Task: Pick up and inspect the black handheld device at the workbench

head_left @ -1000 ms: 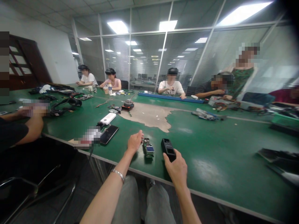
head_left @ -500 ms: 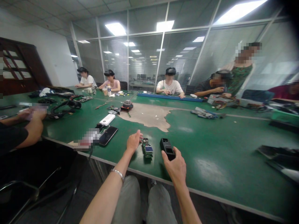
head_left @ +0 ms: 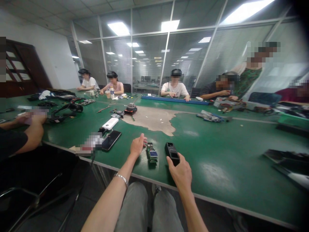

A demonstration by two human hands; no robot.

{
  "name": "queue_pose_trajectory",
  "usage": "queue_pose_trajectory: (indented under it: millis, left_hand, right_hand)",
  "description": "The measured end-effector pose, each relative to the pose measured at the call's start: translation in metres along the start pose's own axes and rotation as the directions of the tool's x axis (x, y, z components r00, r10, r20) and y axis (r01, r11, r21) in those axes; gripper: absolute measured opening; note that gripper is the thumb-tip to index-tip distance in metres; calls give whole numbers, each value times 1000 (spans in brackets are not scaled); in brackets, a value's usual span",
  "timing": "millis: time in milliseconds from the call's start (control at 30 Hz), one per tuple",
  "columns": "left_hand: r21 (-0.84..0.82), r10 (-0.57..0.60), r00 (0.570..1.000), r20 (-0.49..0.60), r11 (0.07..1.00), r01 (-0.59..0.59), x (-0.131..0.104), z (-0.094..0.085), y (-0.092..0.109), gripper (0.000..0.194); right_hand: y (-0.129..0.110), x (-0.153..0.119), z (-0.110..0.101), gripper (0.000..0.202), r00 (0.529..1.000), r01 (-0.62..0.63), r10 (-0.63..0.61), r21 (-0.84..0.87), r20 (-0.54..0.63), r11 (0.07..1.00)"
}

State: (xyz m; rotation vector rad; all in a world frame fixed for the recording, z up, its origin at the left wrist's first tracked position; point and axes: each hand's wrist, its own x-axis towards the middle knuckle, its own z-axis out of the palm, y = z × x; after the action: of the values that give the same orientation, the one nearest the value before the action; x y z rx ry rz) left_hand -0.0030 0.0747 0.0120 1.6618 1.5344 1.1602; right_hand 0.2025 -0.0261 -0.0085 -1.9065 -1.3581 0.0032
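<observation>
Right hand (head_left: 182,169): fingers closed round near end of black casing (head_left: 172,152) on surface (head_left: 207,145). Left hand (head_left: 138,145): fingers loosely open, visibly holding nothing, just beside circuit board (head_left: 152,153) with small screen; contact unclear. Markings on casing and board too small to read. Since earlier frame: hands, casing, board practically unmoved; standing person (head_left: 249,79) leans farther right.

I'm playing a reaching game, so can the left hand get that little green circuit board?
Probably yes. The left hand is right beside the circuit board, and nothing seems to stand between them. The right hand holds the black case on the board's other side.
</observation>
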Motion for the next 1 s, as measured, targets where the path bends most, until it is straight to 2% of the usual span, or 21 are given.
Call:
queue_pose_trajectory:
  millis: [167, 267, 367, 500, 667, 1000]
  left_hand:
    - [-37, 16, 1000, 13, 999, -16, 1, 0, -3, 73]
    - [-45, 12, 1000, 11, 999, -12, 3, 1, -4, 74]
    - [-25, -4, 1000, 2, 1000, 4, 3, 1, -4, 75]
    - [-25, -3, 1000, -9, 1000, 3, 4, 1, -5, 76]
    - [-37, 0, 1000, -27, 999, -1, 5, 1, -7, 75]
    - [-57, 14, 1000, -26, 998, -16, 4, -2, -5, 72]
  right_hand:
    - [-2, -3, -3, 59, 999, 38, -38, 18, -6, 999]
    - [-12, -4, -9, 58, 997, 76, -73, 95, -33, 993]
    - [-32, -6, -16, 60, 993, 103, -91, 185, -74, 977]
    - [-66, -10, -19, 55, 993, 114, -114, 266, -14, 957]
    - [-92, -17, -11, 51, 991, 104, -120, 217, 60, 971]
    - [-103, -18, -5, 48, 987, 88, -94, 56, 127, 995]
